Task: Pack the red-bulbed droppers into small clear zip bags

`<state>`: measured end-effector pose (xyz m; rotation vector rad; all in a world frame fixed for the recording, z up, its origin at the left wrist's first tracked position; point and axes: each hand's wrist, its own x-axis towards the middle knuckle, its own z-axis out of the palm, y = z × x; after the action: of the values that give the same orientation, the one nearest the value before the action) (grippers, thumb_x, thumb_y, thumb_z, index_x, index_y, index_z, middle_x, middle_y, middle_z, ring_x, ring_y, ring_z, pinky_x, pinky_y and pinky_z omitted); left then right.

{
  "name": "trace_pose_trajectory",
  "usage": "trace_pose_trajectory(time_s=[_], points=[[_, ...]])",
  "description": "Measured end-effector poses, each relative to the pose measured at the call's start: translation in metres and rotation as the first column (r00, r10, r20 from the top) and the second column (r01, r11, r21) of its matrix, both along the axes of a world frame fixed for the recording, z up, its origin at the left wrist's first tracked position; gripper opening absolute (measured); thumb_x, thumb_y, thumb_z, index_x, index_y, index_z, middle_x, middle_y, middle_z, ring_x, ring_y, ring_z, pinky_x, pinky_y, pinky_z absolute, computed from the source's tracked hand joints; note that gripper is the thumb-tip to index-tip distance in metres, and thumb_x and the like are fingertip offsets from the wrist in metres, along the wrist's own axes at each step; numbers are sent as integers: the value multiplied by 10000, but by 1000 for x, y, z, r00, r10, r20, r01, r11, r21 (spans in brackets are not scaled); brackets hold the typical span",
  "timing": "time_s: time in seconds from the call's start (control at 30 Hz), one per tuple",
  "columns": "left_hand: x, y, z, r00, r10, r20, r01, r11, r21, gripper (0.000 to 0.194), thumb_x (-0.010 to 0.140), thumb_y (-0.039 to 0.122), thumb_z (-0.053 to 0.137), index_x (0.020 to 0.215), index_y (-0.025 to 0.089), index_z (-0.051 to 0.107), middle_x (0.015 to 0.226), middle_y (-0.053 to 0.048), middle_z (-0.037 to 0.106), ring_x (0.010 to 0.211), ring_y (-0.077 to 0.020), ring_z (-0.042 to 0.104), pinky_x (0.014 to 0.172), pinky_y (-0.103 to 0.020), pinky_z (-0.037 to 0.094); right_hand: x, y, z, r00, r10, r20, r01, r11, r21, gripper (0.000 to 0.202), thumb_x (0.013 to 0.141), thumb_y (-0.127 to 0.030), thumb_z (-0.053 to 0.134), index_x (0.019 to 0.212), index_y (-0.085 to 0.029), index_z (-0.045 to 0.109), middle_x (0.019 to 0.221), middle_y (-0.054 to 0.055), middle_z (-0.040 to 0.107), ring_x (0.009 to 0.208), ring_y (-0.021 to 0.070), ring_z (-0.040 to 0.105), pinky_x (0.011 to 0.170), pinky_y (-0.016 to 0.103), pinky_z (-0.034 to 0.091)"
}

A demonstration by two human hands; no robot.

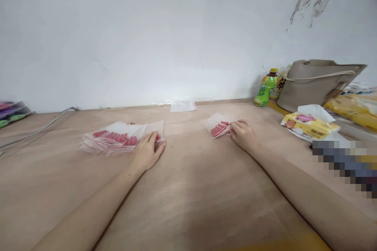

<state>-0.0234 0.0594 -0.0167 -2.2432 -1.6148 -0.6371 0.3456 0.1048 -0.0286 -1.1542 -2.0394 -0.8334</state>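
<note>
Wooden table (188, 188) filled most of the view, with a white wall (147, 27) behind it. A big beige bag (312, 84) stood at the far right, and a green bottle (266, 88) stood just beside it. A yellow tissue pack (309, 125) lay near the bag. A grey cable (38, 129) ran along the far left. Nothing stood between the hands and the bags. A stack of clear bags (118, 137) with red things inside lay on the left. The left hand (146, 152) lay flat and loose on its right edge, gripping nothing. One small clear bag (217, 126), also with red things inside, lay on the right. The right hand (243, 134) pinched its near edge with its fingertips
</note>
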Motion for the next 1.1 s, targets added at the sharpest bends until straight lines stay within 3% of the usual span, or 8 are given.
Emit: trace_pose_trajectory(time_s=[0.2,0.3,0.4,0.53,0.6,0.7,0.87,1.1], points=[[6,5,4,998,-65,-23,64,997,-53,401,857,380,405,1125,101,509,1136,-151,550,1044,-294,503,886,-429,386,2,-17,4,906,-416,70,422,900,-106,162,734,-66,421,728,-138,567,730,94,613,686,188,501,683,324,270],[16,5,4,994,-110,-19,109,992,-71,334,863,366,405,1082,154,543,1146,-116,553,1053,-278,501,923,-448,339,-7,-23,12,863,-503,53,506,861,-59,153,763,-92,418,796,-136,560,802,112,609,736,210,484,745,379,240],[36,4,0,991,-133,7,133,988,-79,333,862,369,421,1117,183,525,1184,-115,528,1097,-297,466,934,-517,285,-21,-25,16,930,-367,-32,367,930,15,126,787,-139,435,812,-161,556,892,91,615,808,213,486,838,429,209],[74,5,-4,979,-196,60,201,975,-94,442,849,374,454,1242,176,411,1222,-127,496,1141,-286,428,916,-487,326,-51,-29,12,982,-32,-184,35,999,14,129,797,-171,451,875,-186,551,916,66,611,867,205,509,885,434,243],[89,4,-5,970,-223,93,231,969,-90,511,845,369,458,1300,173,331,1252,-127,467,1174,-278,394,930,-473,328,-69,-32,8,962,198,-186,-217,973,-84,164,790,-197,470,936,-181,543,944,79,592,887,196,516,844,378,331],[97,3,-5,961,-236,146,249,966,-76,560,822,324,487,1316,128,309,1303,-158,397,1225,-300,320,954,-478,316,-90,-32,5,867,459,-196,-497,831,-251,295,760,-228,516,1051,-178,514,1044,96,545,933,185,514,798,318,408],[71,-1,-5,927,-313,207,337,937,-94,432,825,301,493,1234,168,454,1249,-106,468,1133,-234,458,957,-371,381,-101,-22,2,833,478,-280,-548,782,-297,343,694,-180,554,1036,-191,532,1018,82,530,888,186,528,787,340,439],[40,-3,-3,880,-412,236,448,886,-123,343,864,265,452,1197,224,523,1250,-46,503,1144,-191,472,973,-340,388,-94,-21,3,764,507,-399,-632,711,-308,334,675,-48,481,974,-179,556,936,73,523,787,143,540,689,283,476]])
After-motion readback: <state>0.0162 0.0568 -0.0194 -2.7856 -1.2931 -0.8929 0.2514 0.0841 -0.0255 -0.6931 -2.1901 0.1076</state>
